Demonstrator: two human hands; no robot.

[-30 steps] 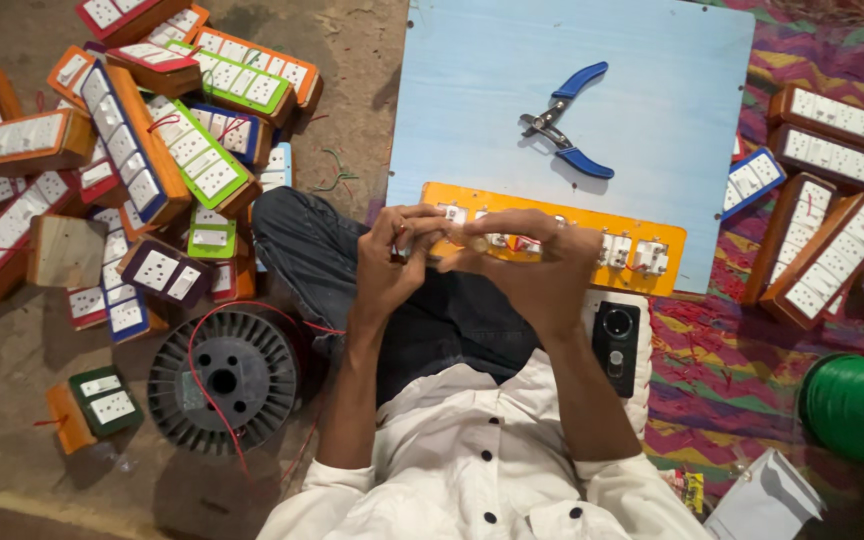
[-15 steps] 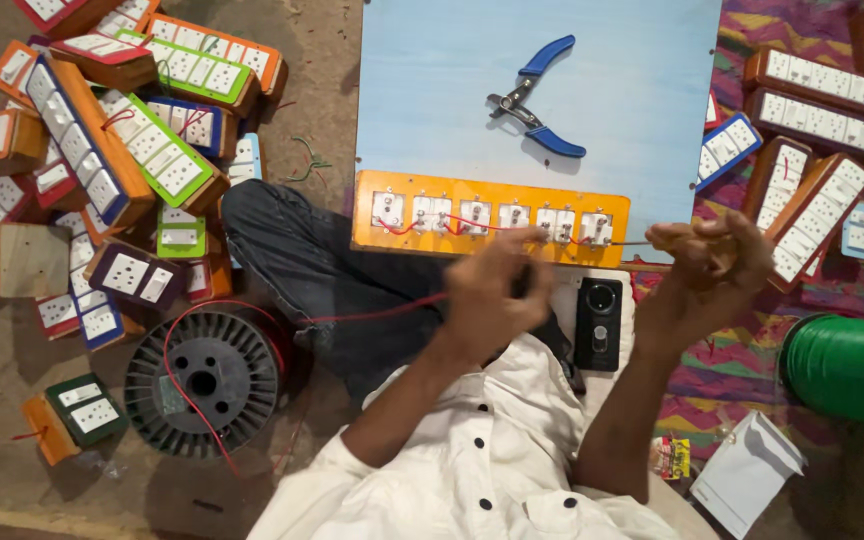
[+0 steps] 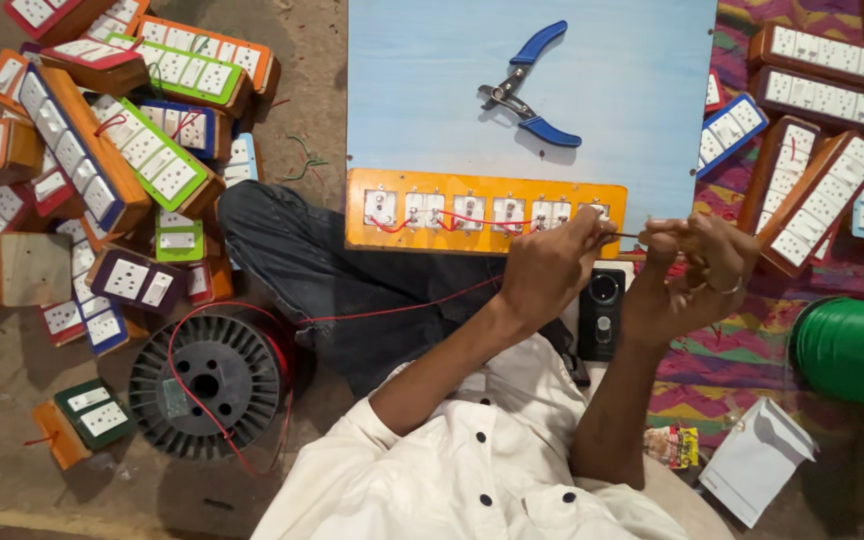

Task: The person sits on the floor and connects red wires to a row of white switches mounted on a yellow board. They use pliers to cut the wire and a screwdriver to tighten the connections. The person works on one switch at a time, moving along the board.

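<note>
Left hand (image 3: 544, 268) is pinching a red wire (image 3: 402, 307) at the right end of the orange board (image 3: 482, 212), fingers closed on it. Right hand (image 3: 694, 275), at 3 o'clock from the left, is curling shut around a thin strand; what it grips is hard to make out. The wire is trailing toward 8 o'clock to the black spool (image 3: 210, 375). Pliers (image 3: 527, 85) are lying on the blue panel (image 3: 632, 90) at 12 o'clock. The green spool (image 3: 852, 350) is being cut off at the right edge. Wooden boxes (image 3: 102, 150) are holding white sockets.
</note>
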